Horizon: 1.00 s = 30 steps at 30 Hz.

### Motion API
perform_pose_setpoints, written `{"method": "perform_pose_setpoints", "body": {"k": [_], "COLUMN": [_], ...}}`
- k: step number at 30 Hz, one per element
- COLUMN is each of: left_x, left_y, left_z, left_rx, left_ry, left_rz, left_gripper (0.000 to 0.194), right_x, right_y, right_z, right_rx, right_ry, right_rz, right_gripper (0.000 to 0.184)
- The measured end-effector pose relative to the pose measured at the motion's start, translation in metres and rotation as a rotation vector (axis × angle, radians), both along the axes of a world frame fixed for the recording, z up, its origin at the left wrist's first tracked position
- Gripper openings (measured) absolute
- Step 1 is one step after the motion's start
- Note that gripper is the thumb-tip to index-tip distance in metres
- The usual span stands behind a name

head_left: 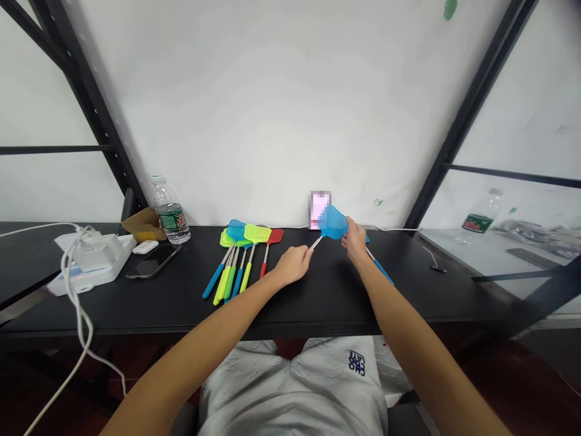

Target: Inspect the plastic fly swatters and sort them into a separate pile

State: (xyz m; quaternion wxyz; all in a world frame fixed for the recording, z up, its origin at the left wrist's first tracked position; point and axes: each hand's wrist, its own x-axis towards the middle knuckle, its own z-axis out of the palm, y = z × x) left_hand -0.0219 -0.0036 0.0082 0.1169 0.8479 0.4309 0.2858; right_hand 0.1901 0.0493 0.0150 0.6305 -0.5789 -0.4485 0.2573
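Observation:
A blue fly swatter point(334, 223) is held up over the desk between my two hands. My left hand point(294, 264) is closed around its handle end, with the thin metal shaft coming out of the fist. At the other end, my right hand point(354, 238) pinches the edge of the mesh head. Beneath my right hand lies another swatter with a blue handle point(381, 270), its head mostly hidden. To the left, several swatters in blue, yellow and green point(236, 266) lie in an overlapping pile. A red swatter point(274, 237) rests at that pile's right side.
A lit phone point(320, 203) leans on the wall behind the held swatter. On the left stand a water bottle point(170, 209), a cardboard box point(146, 225), a dark phone point(154, 261), a white earbud case point(146, 247) and a power strip point(97, 260) with cables. Another bottle point(481, 218) stands right.

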Motion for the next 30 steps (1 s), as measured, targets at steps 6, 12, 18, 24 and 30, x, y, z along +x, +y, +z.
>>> {"method": "perform_pose_setpoints", "body": {"k": [6,12,18,24,30], "left_x": [0.002,0.002,0.0,0.0,0.0], "left_y": [0.003,0.003,0.002,0.0,0.0], "left_z": [-0.003,-0.005,-0.004,0.0,0.001], "left_rx": [0.069,0.094,0.073,0.036,0.042], "left_ry": [-0.048,0.068,0.154,0.172,0.171], "left_rz": [0.038,0.072,0.085,0.096,0.083], "left_gripper": [0.039,0.031,0.036,0.038,0.038], "right_x": [-0.049,-0.06,-0.048,-0.042,-0.037], "right_y": [-0.016,-0.017,-0.009,-0.003,0.003], "right_z": [-0.005,-0.008,-0.009,-0.011,-0.016], "right_rx": [-0.033,-0.04,-0.013,-0.013,0.002], "right_ry": [0.203,0.194,0.197,0.168,0.135], "right_rz": [0.602,0.688,0.511,0.403,0.376], "right_gripper": [0.05,0.049,0.044,0.043,0.042]}}
